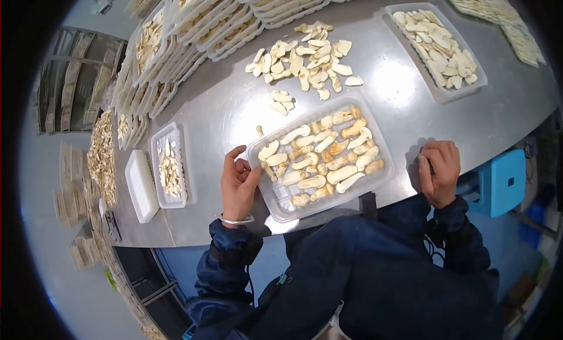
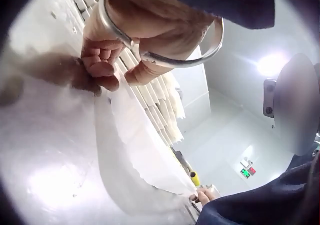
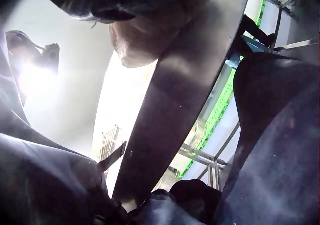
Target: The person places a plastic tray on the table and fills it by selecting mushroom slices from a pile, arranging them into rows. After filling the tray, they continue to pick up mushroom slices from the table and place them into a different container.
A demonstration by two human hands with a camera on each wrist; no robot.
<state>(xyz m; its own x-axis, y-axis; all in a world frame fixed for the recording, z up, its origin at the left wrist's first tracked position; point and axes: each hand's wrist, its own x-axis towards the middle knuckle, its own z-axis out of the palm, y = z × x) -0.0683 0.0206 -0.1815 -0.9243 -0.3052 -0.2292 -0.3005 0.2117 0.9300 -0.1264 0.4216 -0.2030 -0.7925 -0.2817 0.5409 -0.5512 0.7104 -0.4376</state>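
A clear plastic tray (image 1: 280,210) filled with pale mushroom slices (image 1: 319,155) lies on the steel table (image 1: 217,111) in front of me. My left hand (image 1: 237,176) is at the tray's left rim. In the left wrist view its curled fingers (image 2: 100,67) hold the edge of the tray (image 2: 135,155), and a metal bangle (image 2: 165,60) circles the wrist. To the right of the tray, my right hand (image 1: 440,170) rests near the table's front edge, fingers curled in, with nothing visible in it. The right wrist view shows only the hand's underside (image 3: 145,40) and the table edge (image 3: 185,100).
A loose pile of slices (image 1: 305,61) lies behind the tray. Another filled tray (image 1: 437,93) sits at the back right. A small tray (image 1: 155,164) and a white tray (image 1: 141,184) are at the left. Stacked trays (image 1: 234,17) line the back. A blue stool (image 1: 501,181) stands at the right.
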